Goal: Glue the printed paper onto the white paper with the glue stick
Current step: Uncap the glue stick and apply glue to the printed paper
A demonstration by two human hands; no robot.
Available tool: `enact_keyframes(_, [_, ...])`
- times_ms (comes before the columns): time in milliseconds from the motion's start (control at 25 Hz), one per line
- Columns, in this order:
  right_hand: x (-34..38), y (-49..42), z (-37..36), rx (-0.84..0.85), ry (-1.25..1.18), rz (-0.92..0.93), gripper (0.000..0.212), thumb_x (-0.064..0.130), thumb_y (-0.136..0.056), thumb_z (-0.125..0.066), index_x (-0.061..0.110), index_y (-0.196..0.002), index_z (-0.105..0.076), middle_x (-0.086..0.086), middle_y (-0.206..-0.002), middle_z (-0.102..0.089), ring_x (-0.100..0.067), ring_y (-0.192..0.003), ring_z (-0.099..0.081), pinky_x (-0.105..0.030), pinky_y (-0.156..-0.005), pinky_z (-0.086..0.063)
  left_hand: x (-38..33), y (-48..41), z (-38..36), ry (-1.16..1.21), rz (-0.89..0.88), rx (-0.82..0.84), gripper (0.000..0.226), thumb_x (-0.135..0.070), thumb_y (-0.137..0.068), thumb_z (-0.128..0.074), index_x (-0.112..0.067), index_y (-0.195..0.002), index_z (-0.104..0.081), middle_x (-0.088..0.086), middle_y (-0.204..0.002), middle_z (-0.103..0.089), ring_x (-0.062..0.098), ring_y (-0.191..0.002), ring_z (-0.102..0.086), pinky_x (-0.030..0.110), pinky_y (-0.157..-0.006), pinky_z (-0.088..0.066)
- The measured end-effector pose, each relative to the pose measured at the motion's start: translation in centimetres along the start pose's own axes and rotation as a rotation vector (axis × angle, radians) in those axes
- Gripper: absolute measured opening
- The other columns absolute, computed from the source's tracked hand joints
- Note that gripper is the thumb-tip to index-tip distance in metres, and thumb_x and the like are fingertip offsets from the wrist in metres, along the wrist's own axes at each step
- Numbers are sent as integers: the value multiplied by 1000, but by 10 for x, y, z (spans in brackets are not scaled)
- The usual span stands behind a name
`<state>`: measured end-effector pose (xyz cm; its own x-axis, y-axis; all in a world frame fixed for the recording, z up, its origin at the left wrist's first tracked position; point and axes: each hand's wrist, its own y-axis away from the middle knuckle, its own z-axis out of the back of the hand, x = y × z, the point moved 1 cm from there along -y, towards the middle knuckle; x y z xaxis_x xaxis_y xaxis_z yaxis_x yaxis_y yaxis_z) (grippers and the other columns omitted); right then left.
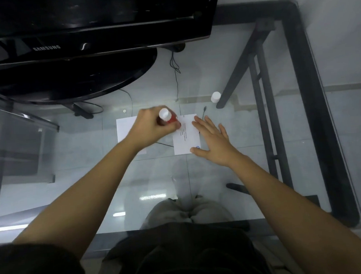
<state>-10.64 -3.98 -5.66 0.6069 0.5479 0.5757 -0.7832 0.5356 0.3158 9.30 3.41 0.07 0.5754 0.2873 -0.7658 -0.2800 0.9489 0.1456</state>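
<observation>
My left hand (150, 128) grips a red glue stick (168, 118) with a white end pointing up, held over the left edge of the printed paper (185, 136). That small sheet shows lines of text and lies on the glass table. My right hand (213, 141) rests flat with fingers spread on the printed paper's right edge. The white paper (124, 129) lies to the left, partly hidden under my left hand and wrist. A white cap (215, 97) stands apart at the back right.
A black Samsung monitor (95, 25) on a round base (71, 80) fills the back left. Cables (176, 73) run behind the papers. The glass table (232, 186) has a black frame (314, 106) along its right side. My lap shows beneath the glass.
</observation>
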Motion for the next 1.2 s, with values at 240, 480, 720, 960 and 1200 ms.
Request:
enact_keyframes(240, [-1, -1, -3, -7, 40, -16, 77, 43, -86, -57, 23, -146, -12, 5, -157, -4, -16, -143, 6, -42, -111, 11, 1, 29, -20, -31, -16, 143, 20, -29, -74, -74, -13, -84, -67, 1, -87, -71, 12, -72, -64, 20, -61, -50])
enact_keyframes(480, [0, -1, -1, -3, 33, -1, 77, 45, -86, -56, 22, -146, -13, 6, -157, -5, -14, -143, 5, -40, -111, 9, -3, -19, -5, -54, 29, 3, 18, -30, -75, -73, -16, -85, -67, -2, -78, -67, 5, -68, -58, 10, -57, -41])
enact_keyframes(720, [-4, -1, 10, 4, 256, 43, 67, 52, -90, -39, 27, -146, -10, 10, -157, -5, -12, -142, -1, -39, -111, -7, -8, 3, -6, 62, 36, 19, 16, -31, -72, -74, -20, -81, -68, -3, -76, -70, 6, -67, -60, 14, -58, -47])
enact_keyframes(960, [-7, -1, 13, 53, 288, 59, 75, 53, -86, -47, 28, -146, -9, 10, -157, -3, -13, -142, 0, -40, -110, -9, -8, 16, -21, -17, 31, 200, 16, -26, -71, -75, -13, -76, -67, 6, -75, -69, 10, -64, -59, 24, -59, -47])
enact_keyframes(1200, [-5, -1, 16, 35, 237, 67, 79, 50, -84, -51, 24, -146, -10, 9, -157, -7, -13, -142, -3, -38, -109, -11, -11, -29, -11, -59, 61, 66, 23, -28, -72, -75, -11, -85, -66, 7, -81, -69, 16, -70, -58, 19, -60, -44])
